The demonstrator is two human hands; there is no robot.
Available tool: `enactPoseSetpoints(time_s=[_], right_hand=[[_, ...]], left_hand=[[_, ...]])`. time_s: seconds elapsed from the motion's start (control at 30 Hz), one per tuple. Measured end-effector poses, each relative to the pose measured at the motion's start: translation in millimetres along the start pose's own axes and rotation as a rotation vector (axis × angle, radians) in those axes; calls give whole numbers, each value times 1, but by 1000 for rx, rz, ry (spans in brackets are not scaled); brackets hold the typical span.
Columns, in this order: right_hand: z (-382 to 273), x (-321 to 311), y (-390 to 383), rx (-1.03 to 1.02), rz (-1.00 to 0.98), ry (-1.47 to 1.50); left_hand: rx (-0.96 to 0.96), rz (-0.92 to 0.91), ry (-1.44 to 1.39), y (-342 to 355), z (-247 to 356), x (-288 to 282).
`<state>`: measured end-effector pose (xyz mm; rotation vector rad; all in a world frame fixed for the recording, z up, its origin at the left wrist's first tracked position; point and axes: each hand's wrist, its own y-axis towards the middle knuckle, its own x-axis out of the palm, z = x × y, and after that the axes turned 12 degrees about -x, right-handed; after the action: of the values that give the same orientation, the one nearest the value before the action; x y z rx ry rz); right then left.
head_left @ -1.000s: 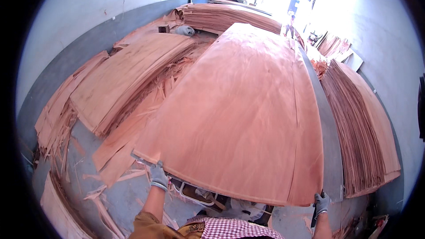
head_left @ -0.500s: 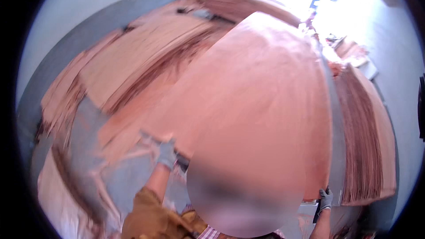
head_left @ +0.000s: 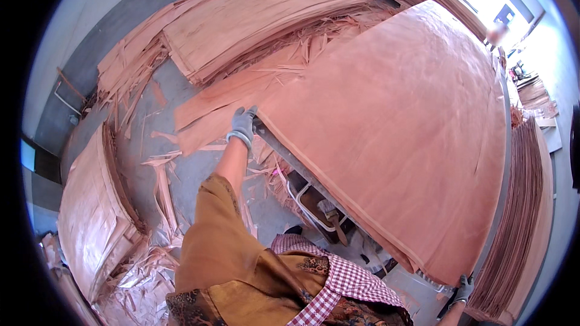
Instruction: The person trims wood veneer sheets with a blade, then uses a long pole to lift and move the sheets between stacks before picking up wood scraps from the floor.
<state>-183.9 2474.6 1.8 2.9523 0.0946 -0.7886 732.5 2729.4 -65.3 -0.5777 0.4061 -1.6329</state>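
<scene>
A wide reddish-brown wood veneer sheet (head_left: pixel 399 127) lies on top of a low stack and fills the middle and right. My left hand (head_left: pixel 243 125), in a grey glove, is closed on the sheet's near left corner. At the near right corner my right hand (head_left: pixel 464 291), also gloved, has its fingers closed over the sheet's edge. Beside that hand is a dark narrow object, too hidden to name. Under the near edge sits a metal-framed tray (head_left: pixel 311 205) with a brush (head_left: pixel 333 216) in it.
Thick veneer stacks stand at the back left (head_left: pixel 260 18), near left (head_left: pixel 99 211) and right (head_left: pixel 519 217). Torn veneer strips (head_left: pixel 163 196) litter the grey floor (head_left: pixel 202 184). A checked apron (head_left: pixel 326 287) hangs at my front. Someone's blurred head (head_left: pixel 496 35) shows far right.
My left hand, earlier blurred with fingers spread beside the sheet's corner, now closes on that corner. My right hand stays at its corner. The view has swung left and downward.
</scene>
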Motion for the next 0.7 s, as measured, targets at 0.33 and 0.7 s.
enactPoseSetpoints(time_s=[0.33, 0.7], right_hand=[[14, -2, -8, -15, 57, -82], [-58, 66, -10, 38, 100, -73]], left_hand=[[328, 210, 709, 9, 7, 12], [635, 269, 1157, 11, 15, -14]])
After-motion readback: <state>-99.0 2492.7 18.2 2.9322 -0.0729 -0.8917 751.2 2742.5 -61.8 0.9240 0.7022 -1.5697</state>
